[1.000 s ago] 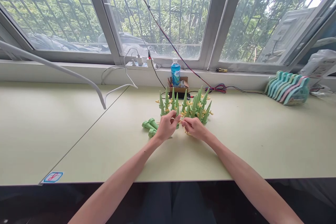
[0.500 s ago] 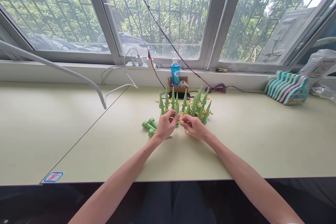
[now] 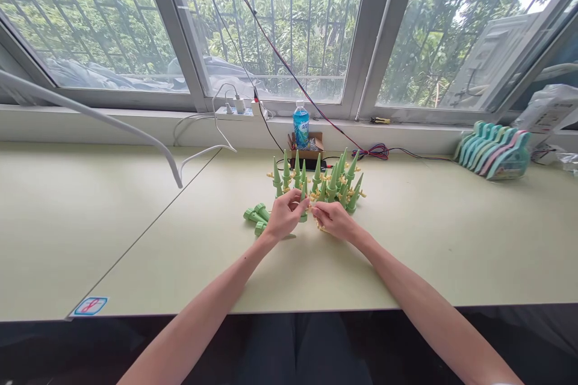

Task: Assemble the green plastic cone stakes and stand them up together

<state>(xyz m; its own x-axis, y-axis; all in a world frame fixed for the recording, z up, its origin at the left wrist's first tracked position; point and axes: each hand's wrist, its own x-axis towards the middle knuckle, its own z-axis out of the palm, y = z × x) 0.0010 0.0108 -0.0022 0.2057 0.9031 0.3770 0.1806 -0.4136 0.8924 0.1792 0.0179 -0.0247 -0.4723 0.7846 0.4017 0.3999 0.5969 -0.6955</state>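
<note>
My left hand (image 3: 284, 216) is closed around a green watering spike (image 3: 304, 192), held upright with its tip pointing up. Close on its right, my right hand (image 3: 333, 218) pinches a small yellow valve (image 3: 311, 209) at the side of that spike; the fingers hide most of the valve. Behind both hands stands a cluster of green spikes (image 3: 333, 183) with yellow valves, tips upward. Several loose green spikes (image 3: 261, 212) lie left of my left hand, partly covered by it. A few yellow pieces (image 3: 321, 227) show beneath my right hand.
A blue bottle (image 3: 301, 125) stands in a small cardboard box (image 3: 320, 143) behind the cluster, by a dark phone-like device (image 3: 307, 164). Coiled wires (image 3: 376, 151) lie at the back. Pastel hanger-shaped items (image 3: 494, 151) stand at right. A white cable (image 3: 135, 126) hangs at left.
My right hand's fingers loosened and reached forward at the valve, then closed and drew back slightly. My left hand has kept its hold on the spike.
</note>
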